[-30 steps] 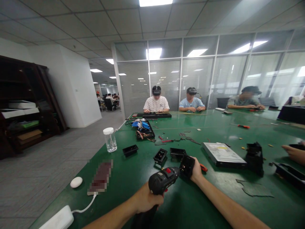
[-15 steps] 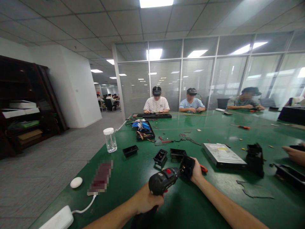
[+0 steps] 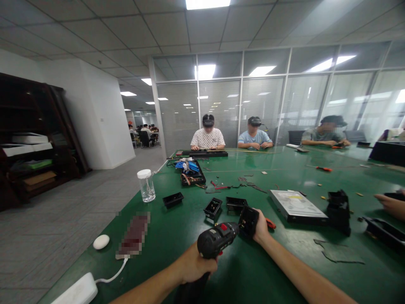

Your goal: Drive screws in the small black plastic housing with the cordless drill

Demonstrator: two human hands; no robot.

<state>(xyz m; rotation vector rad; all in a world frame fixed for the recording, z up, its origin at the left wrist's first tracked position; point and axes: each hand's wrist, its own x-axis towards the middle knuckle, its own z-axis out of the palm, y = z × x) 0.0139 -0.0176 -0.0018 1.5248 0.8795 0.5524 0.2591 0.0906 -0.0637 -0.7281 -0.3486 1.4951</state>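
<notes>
My left hand [image 3: 193,267] is wrapped round the handle of a black cordless electric screwdriver [image 3: 216,240] with a red switch. Its tip points at a small black plastic part [image 3: 248,221], which my right hand [image 3: 262,228] grips upright on the green table [image 3: 253,270]. A red-handled tool [image 3: 270,223] lies just behind my right hand.
Small black housings [image 3: 212,207] [image 3: 172,199] lie ahead. A flat drive unit [image 3: 297,204] and a black bracket [image 3: 338,207] sit right. A clear jar [image 3: 146,185], phone [image 3: 133,235], white charger [image 3: 76,291] and white pebble-shaped object [image 3: 101,242] line the left edge. Another person's hand [image 3: 390,203] rests far right; three people sit opposite.
Both hands stay put with the screwdriver and the part. A dark torn patch on the table at the right now shows as a thin line; the view has barely shifted.
</notes>
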